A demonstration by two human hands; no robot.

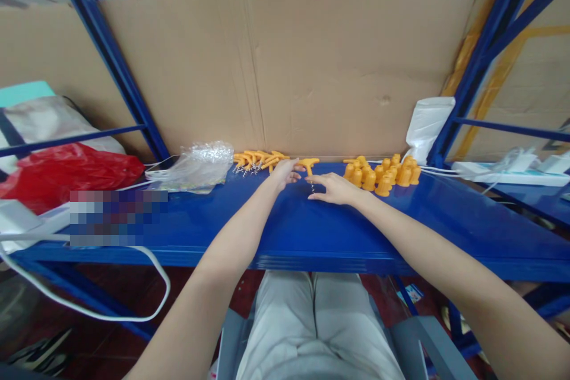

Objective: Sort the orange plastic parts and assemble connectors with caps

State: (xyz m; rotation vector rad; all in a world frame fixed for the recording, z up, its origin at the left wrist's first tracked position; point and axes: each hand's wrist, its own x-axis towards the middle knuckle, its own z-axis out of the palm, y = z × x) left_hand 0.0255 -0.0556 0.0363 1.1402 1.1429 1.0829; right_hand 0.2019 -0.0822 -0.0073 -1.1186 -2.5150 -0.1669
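My left hand (285,174) and right hand (337,189) partly curled at an orange T-handled, metal-spiral corkscrew (310,167), mid-frame, long axis near-vertical, spiral pointing down-frame, which grips I cannot tell

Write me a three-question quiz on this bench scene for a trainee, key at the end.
1. Which thing is between the left hand and the right hand?
a) a white cable
b) a corkscrew
c) a cardboard sheet

2. True or false: the orange plastic pieces stand to the left of both hands.

3. Fill in: the clear plastic bags lie between the red bag and the ____.

Key: 1. b. 2. False; they stand to the right. 3. Pile of corkscrews.
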